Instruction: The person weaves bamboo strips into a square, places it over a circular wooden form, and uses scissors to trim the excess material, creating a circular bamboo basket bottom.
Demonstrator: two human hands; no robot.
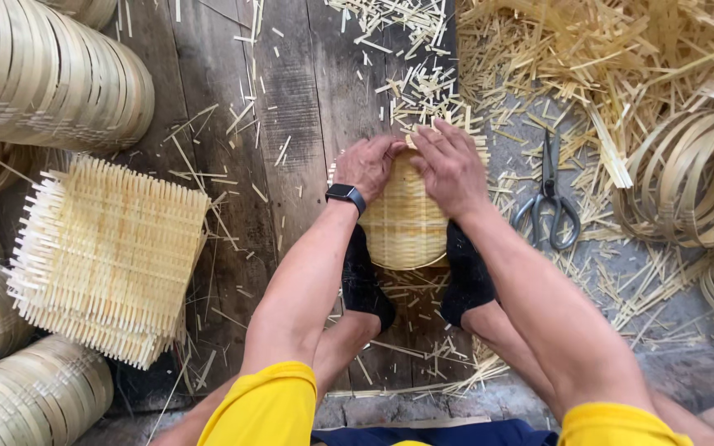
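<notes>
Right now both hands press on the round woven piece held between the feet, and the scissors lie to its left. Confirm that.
Not quite. In the head view the scissors lie to the right of the round woven piece, not left. The left hand and right hand do press on it, between the feet.

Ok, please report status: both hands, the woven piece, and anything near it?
Left hand and right hand press on far rim of round woven basket. Feet in black socks brace it on plank floor. Scissors lie right, apart.

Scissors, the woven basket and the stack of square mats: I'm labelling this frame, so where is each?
scissors [549,192]: head view, pivot.
woven basket [406,231]: head view, woven middle.
stack of square mats [109,256]: head view, top mat's centre.
</notes>
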